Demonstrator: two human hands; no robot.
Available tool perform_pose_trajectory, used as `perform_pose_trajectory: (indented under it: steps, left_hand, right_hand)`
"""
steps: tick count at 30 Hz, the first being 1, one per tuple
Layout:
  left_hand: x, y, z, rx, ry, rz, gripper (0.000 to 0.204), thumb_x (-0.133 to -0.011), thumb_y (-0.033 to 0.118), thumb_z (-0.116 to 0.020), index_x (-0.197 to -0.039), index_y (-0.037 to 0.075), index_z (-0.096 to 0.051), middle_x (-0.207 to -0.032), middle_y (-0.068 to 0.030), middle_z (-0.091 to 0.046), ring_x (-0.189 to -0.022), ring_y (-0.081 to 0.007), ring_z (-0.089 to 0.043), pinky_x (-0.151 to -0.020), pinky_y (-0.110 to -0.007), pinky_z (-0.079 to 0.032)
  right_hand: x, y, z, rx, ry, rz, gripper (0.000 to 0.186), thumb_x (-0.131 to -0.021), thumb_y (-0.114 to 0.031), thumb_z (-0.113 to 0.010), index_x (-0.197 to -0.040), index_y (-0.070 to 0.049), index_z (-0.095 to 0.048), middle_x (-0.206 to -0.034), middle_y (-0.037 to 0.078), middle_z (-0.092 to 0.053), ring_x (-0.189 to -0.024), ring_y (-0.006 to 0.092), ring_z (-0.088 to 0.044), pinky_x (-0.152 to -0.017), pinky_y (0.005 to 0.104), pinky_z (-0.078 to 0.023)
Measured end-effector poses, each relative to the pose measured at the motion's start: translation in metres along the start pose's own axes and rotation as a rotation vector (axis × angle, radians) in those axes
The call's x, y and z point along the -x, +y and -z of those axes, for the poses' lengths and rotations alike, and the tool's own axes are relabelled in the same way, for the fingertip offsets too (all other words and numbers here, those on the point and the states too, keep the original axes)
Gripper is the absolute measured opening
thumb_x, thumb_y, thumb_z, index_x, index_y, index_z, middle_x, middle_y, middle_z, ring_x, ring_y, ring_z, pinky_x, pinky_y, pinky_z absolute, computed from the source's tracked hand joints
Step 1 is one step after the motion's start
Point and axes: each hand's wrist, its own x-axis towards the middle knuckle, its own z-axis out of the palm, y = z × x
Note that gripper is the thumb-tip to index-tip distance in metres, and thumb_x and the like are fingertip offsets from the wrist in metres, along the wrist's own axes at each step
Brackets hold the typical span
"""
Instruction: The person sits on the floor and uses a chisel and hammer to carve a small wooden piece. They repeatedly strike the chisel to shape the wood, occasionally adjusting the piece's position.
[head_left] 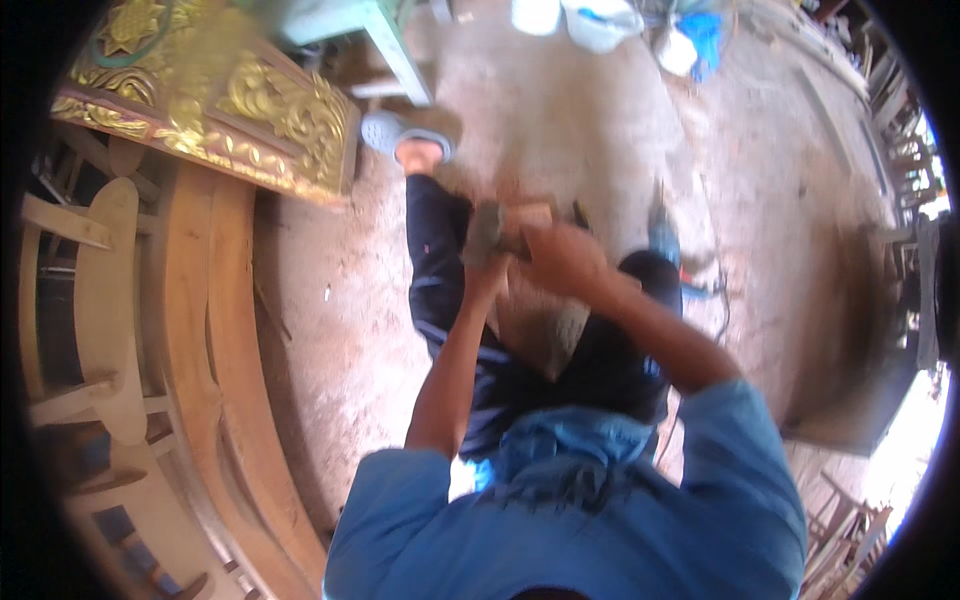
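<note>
My two hands meet in front of my knees, blurred by motion. My right hand (562, 260) is closed, its fingers wrapped round a dark, handle-like part. Beside its fingers, to the left, is a grey, block-shaped thing (485, 232); whether it joins that dark part I cannot make out. A pale wooden piece (530, 214) shows just beyond the hands. My left hand (487, 272) is under the grey block, its fingers mostly hidden. Between my thighs is a pale, tapering piece (555, 335), partly covered by my arms.
On the left lie long wooden beams (235, 300) and pale chair-like frames (108, 300). A gold carved panel (290, 110) rests at the far left, near a pale green table (385, 45). A blue corded power tool (662, 235) stands by my right knee. White containers (600, 25) are at the back.
</note>
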Motion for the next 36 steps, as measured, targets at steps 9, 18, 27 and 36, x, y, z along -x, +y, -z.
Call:
perform_pose_trajectory:
  steps: [9,18,27,36]
  left_hand:
    - [0.013,0.029,-0.01,0.051,0.128,-0.329,0.011,-0.084,0.003,-0.073,-0.094,0.002,-0.069,-0.083,0.0025,-0.064,-0.078,-0.0092,-0.059,-0.073,-0.026,-0.048]
    - [0.001,0.022,0.001,-0.174,-0.021,-0.487,0.019,-0.087,0.003,-0.07,-0.105,0.002,-0.066,-0.087,-0.0026,-0.066,-0.086,-0.0117,-0.063,-0.079,-0.03,-0.052]
    - [-0.04,0.017,0.001,0.009,-0.025,-0.049,0.025,-0.092,0.015,-0.072,-0.074,0.002,-0.061,-0.059,0.0039,-0.054,-0.053,-0.0042,-0.048,-0.05,-0.023,-0.037]
    - [-0.107,-0.017,0.004,0.265,-0.131,0.347,0.024,-0.09,0.024,-0.076,-0.079,0.009,-0.06,-0.057,-0.0006,-0.056,-0.048,-0.0098,-0.052,-0.05,-0.024,-0.042]
  right_hand:
    - [0.033,-0.061,0.092,-0.51,0.628,0.343,0.032,-0.083,-0.01,-0.075,-0.11,-0.001,-0.062,-0.088,0.018,-0.071,-0.077,0.0255,-0.073,-0.067,0.0388,-0.054]
    - [0.047,0.015,-0.027,-0.011,-0.033,-0.07,0.033,-0.083,-0.023,-0.066,-0.109,-0.003,-0.062,-0.09,0.025,-0.07,-0.084,0.0432,-0.07,-0.072,0.0531,-0.055]
    - [0.146,0.075,0.029,-0.362,0.156,-0.572,0.029,-0.079,-0.014,-0.07,-0.103,0.003,-0.064,-0.082,0.025,-0.069,-0.076,0.0374,-0.071,-0.067,0.0454,-0.052]
    - [0.135,0.105,0.007,-0.551,0.139,-0.849,0.026,-0.08,-0.013,-0.065,-0.098,0.005,-0.063,-0.066,0.015,-0.062,-0.059,0.0238,-0.059,-0.06,0.04,-0.049]
